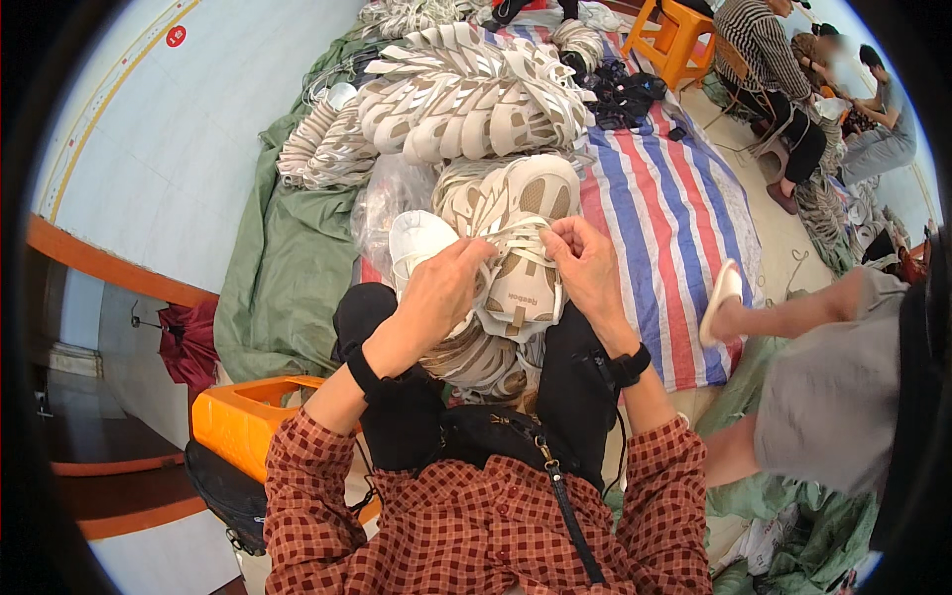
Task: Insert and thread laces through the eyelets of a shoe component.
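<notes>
A beige and white shoe upper [526, 289] rests over my lap, its tongue end toward me. A pale shoelace [516, 236] crosses it. My left hand [446, 290] pinches the lace at the upper's left side, thumb and fingers pressed together. At the other side, my right hand [583, 260] grips the lace between thumb and forefinger. A white rounded shoe piece [420, 238] shows just beyond my left hand. Another beige upper [543, 185] with a tan mesh toe lies right past the lace, and more stacked uppers [481, 369] sit between my legs, partly hidden.
Bundled uppers [466, 104] are heaped ahead, on a green tarp [283, 258] and a striped sheet [650, 218]. Orange stools stand at my left [243, 416] and far right [676, 45]. A person's leg [793, 317] reaches in from the right. Others sit at the far right.
</notes>
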### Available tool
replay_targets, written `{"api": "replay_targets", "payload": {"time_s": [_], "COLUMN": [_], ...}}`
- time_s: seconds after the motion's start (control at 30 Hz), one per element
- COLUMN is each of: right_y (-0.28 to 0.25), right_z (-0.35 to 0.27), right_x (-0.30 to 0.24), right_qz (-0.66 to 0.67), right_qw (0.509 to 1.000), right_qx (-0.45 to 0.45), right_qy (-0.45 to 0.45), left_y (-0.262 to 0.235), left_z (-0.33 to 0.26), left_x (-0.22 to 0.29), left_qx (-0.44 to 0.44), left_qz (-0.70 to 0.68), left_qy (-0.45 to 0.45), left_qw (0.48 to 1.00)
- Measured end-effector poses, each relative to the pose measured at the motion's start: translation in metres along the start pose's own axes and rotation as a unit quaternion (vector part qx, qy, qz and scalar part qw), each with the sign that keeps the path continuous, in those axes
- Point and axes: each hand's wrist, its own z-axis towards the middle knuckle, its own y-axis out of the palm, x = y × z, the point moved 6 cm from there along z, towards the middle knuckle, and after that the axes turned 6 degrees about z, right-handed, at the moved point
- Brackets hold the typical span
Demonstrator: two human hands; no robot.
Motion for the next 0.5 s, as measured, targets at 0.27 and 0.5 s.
{"api": "replay_targets", "payload": {"time_s": [0.27, 0.5], "right_y": [-0.007, -0.002], "right_z": [-0.005, -0.004], "right_x": [0.017, 0.013], "right_qz": [0.006, 0.042], "right_qw": [0.999, 0.999], "right_qx": [0.005, 0.001], "right_qy": [0.041, 0.017], "left_y": [0.003, 0.0], "left_z": [-0.003, 0.008], "left_x": [-0.009, -0.008], "left_qx": [0.052, 0.073], "left_qz": [0.143, 0.152], "left_qy": [0.043, 0.054], "left_qw": [0.987, 0.984]}}
